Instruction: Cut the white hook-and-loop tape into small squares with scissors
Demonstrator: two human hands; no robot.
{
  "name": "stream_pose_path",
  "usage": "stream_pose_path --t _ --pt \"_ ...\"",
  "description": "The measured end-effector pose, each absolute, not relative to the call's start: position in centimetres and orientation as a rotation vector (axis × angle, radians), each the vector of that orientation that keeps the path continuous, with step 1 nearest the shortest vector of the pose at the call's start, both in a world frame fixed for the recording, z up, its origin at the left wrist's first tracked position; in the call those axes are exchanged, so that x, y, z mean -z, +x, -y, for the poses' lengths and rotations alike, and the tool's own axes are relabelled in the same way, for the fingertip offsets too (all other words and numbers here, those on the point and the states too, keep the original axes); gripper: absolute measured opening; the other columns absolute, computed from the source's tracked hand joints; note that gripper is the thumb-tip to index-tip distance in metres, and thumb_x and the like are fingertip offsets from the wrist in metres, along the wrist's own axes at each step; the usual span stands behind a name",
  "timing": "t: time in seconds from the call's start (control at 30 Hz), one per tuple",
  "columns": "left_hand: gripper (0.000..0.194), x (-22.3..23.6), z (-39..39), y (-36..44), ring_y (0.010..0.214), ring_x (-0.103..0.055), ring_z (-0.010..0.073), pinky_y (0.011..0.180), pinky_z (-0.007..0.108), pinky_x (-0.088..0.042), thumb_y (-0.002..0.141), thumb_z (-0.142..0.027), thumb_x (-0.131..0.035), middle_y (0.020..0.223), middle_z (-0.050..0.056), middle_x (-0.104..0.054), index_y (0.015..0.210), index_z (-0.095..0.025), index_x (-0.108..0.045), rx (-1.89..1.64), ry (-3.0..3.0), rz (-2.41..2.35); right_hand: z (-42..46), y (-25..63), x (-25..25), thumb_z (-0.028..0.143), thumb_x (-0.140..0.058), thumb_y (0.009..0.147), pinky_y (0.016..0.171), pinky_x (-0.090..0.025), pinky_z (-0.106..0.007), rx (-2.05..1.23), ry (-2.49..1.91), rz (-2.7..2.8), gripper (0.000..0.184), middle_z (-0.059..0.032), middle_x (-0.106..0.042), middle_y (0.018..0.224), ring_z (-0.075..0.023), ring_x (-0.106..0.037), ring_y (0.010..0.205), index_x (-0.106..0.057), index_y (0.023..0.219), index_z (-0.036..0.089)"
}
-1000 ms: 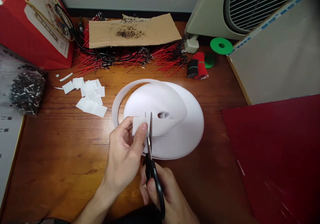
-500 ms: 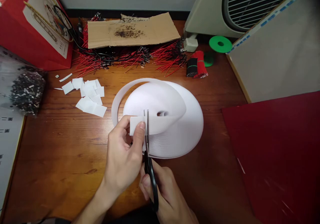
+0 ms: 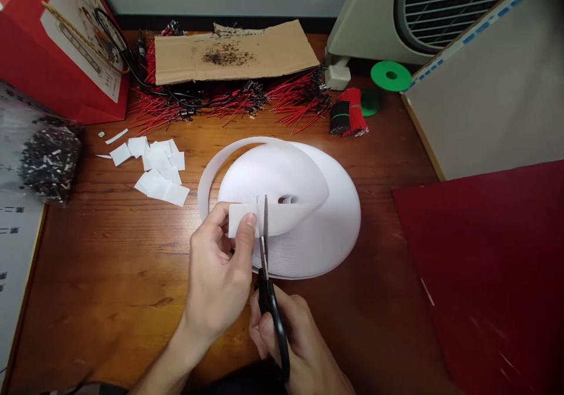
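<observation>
A wooden tabletop [image 3: 88, 277] carries a wide roll of white fabric tape [image 3: 337, 224] lying flat near its centre, with a dark red board [image 3: 484, 277] off to the right and a loose strip of the tape [image 3: 273, 218] drawn up from the roll. The main hazard appears to be the scissors [image 3: 264, 248]: their blades stand just beside the left thumb [image 3: 251, 221], so a slipping strip or a hurried close could nick the skin. A loosened pinch could also make the cut run crooked, leaving a piece unlike the white squares [image 3: 158, 174] scattered left of the roll. The left hand [image 3: 218, 271] rises from the lower edge, pinching the end of the strip between thumb and fingers. The right hand [image 3: 297, 342] sits lower, closed around the black scissor handles [image 3: 277, 330], with the narrowly parted blades pointing up across the strip.
</observation>
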State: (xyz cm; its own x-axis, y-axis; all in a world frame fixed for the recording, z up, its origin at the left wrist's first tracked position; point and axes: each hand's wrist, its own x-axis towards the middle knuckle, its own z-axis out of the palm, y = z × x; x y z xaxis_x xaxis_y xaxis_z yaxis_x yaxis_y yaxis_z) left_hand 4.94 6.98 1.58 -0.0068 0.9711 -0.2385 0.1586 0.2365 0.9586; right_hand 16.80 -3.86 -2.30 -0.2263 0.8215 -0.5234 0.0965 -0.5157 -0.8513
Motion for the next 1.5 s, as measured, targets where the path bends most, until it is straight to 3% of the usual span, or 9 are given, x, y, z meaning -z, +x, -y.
stream_pose_path --t 0.27,0.47,1.03,1.3,1.5 --pt "0.029 -1.6 -7.0 5.1 0.05 -0.048 0.0116 0.043 0.024 -0.039 0.098 -0.041 -0.064 0.061 -0.003 -0.055 0.078 -0.021 -0.057 -0.93 1.115 -1.429 3.4 16.9 1.4 0.09 -0.039 0.093 0.072 -0.046 -0.033 -1.886 -1.55 1.065 0.069 0.0013 -0.05 0.067 -0.0197 -0.045 0.069 -0.054 0.084 0.024" --pt "0.029 -1.7 -6.9 5.1 0.054 -0.048 0.0118 0.046 0.023 -0.04 0.098 -0.039 -0.064 0.062 -0.003 -0.055 0.076 -0.02 -0.059 -0.925 1.124 -1.435 3.5 16.9 1.8 0.081 -0.043 0.098 0.061 -0.042 -0.028 -1.848 -1.432 1.062 0.061 0.0031 -0.048 0.065 -0.0159 -0.042 0.06 -0.057 0.087 0.023" --pt "0.027 -1.6 -7.2 5.0 0.055 -0.051 0.0132 0.049 0.025 -0.043 0.095 -0.035 -0.066 0.061 -0.002 -0.057 0.073 -0.02 -0.059 -0.937 1.113 -1.411 2.9 16.7 1.8 0.078 -0.038 0.103 0.056 -0.035 -0.029 -1.762 -1.467 1.158 0.061 0.002 -0.048 0.067 -0.0162 -0.042 0.058 -0.06 0.087 0.022" --pt "0.027 -2.0 -6.9 5.0 0.051 -0.05 0.0116 0.049 0.024 -0.042 0.094 -0.03 -0.065 0.058 -0.003 -0.056 0.07 -0.02 -0.059 -0.948 1.179 -1.408 2.3 16.7 1.3 0.086 -0.044 0.095 0.056 -0.035 -0.028 -1.752 -1.422 1.085 0.067 0.0036 -0.046 0.067 -0.0152 -0.04 0.06 -0.058 0.085 0.022" --pt "0.022 -2.2 -6.9 5.1 0.052 -0.051 0.0131 0.048 0.026 -0.043 0.093 -0.032 -0.067 0.059 -0.002 -0.058 0.075 -0.019 -0.064 -0.947 1.138 -1.422 2.1 16.6 1.2 0.076 -0.041 0.103 0.055 -0.034 -0.029 -1.75 -1.379 1.136 0.059 0.0034 -0.046 0.063 -0.0162 -0.042 0.059 -0.058 0.083 0.022"
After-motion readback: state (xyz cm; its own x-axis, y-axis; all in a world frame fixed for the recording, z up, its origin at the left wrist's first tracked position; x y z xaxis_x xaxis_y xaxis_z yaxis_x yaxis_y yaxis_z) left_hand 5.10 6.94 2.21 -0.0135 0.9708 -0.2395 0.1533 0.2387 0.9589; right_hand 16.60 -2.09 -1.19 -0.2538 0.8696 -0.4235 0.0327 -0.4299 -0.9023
